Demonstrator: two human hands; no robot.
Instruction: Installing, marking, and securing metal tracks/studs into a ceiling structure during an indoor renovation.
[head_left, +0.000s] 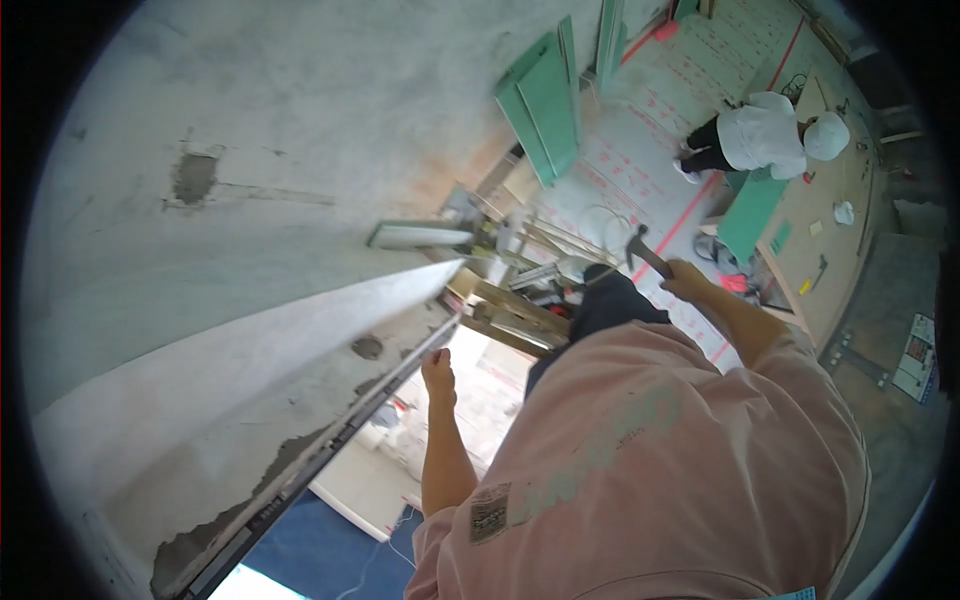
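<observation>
A claw hammer [650,252] is gripped in my right hand [686,281], its metal head raised past the fingers in front of my right leg. My left hand [438,375] is closed, with the fingers curled together beside the wall opening. Whatever it pinches, if anything, is too small to make out. Close by that hand, a long dark strip [330,443] runs along the edge of the wall. Above the strip, a pale band of wall [260,335] sticks out from the grey plaster.
Green boards [545,108] lean against the wall ahead. Timber and loose scraps [520,290] crowd my feet. At the right, a person in white [763,135] stands by a long wooden workbench [830,245] bearing tools. A white panel [365,480] lies low beyond the opening.
</observation>
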